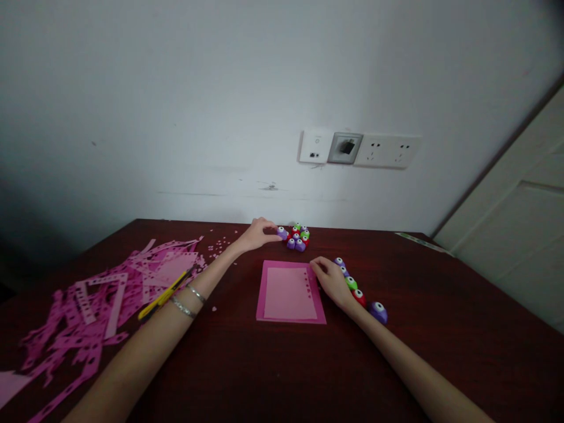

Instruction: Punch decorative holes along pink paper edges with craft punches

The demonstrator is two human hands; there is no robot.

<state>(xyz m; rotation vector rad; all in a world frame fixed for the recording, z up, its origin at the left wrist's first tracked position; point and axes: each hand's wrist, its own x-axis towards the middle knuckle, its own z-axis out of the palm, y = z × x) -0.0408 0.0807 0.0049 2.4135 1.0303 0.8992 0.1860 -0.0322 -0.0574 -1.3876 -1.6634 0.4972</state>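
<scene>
Between its thumb and fingers my left hand (pixel 258 234) holds a small purple craft punch (pixel 282 234) with a white round top. It is at the left side of a cluster of purple, red and green craft punches (pixel 296 236) near the wall. Curled in, the fingers of my right hand (pixel 331 281) meet the top right corner of the paper; whether they pinch anything is hidden. A light pink sheet (pixel 286 294) with small shapes down its right side lies on a darker pink sheet (pixel 260 305). Beside my right hand runs a row of punches (pixel 351 283).
Cut pink paper strips (pixel 101 305) lie heaped on the left of the dark table (pixel 264 370). A yellow cutter knife (pixel 163 295) rests on them, beyond my left forearm. Tiny punched bits (pixel 217 247) are scattered nearby. Wall sockets (pixel 388 151) sit above the table.
</scene>
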